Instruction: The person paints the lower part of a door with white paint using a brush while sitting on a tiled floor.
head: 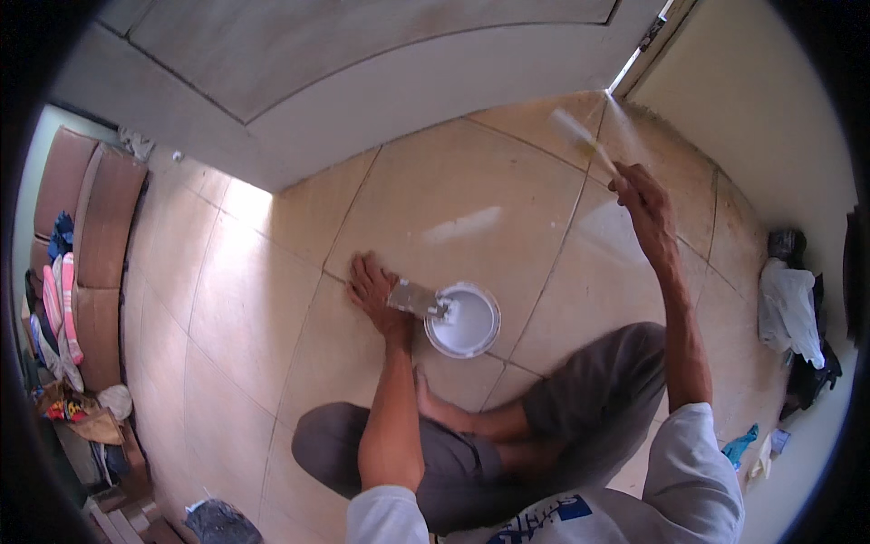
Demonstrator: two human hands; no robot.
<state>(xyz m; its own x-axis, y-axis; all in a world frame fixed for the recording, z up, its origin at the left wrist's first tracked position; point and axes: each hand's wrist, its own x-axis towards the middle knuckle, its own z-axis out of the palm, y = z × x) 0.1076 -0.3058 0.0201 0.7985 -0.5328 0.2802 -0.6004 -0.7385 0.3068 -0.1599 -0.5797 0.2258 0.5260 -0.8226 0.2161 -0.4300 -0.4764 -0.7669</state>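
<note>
My right hand (642, 194) grips the thin handle of a paintbrush (578, 136). Its pale bristles are blurred and point up and left, towards the lower edge of a white panelled door (435, 102); I cannot tell whether they touch it. My left hand (370, 289) rests on the tiled floor with its fingers apart. Beside its wrist, a flat strip (411, 299) smeared with white paint reaches onto the rim of a round paint bucket (495, 336). White paint (465, 326) lies inside the bucket, which stands in front of my crossed legs.
A pale wall (741, 88) meets the floor at the right. White plastic bags (788, 306) and dark items lie along it. On the left, a brown sofa (105, 217) carries clothes (58, 299). A dark bag (223, 522) sits at bottom left.
</note>
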